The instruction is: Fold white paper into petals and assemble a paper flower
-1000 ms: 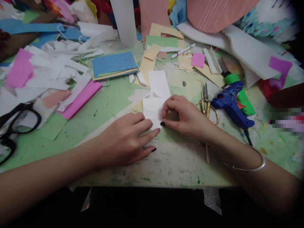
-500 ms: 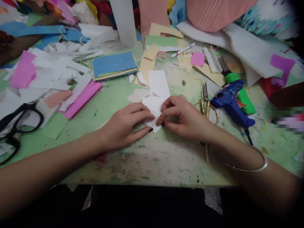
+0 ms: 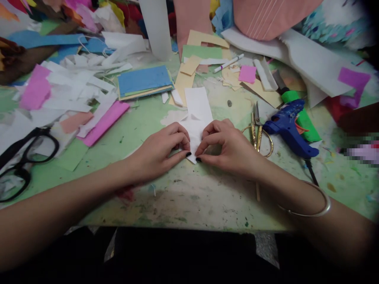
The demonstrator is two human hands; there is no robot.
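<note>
A white strip of paper [image 3: 198, 103] lies lengthwise away from me, with folds and a small raised flap about its middle. Its near end comes to a point between my two hands. My left hand [image 3: 166, 149] pinches the left edge near that point, thumb and fingertips close together. From the other side, my right hand [image 3: 223, 145] pinches the right edge, thumb against forefinger. The fingers partly hide the paper's lower edges. Just right of my right hand lie small gold-handled scissors [image 3: 258, 126].
A blue glue gun [image 3: 286, 122] rests at the right. Black-handled scissors [image 3: 41, 146] lie at the left beside heaped white paper scraps [image 3: 71, 86]. Behind the strip are a stack of coloured paper [image 3: 145, 82], a marker [image 3: 227, 63] and a pink square [image 3: 247, 74].
My left fingers have drawn up into a tighter pinch, and my right thumb has come down to the paper's tip. The view has shifted slightly.
</note>
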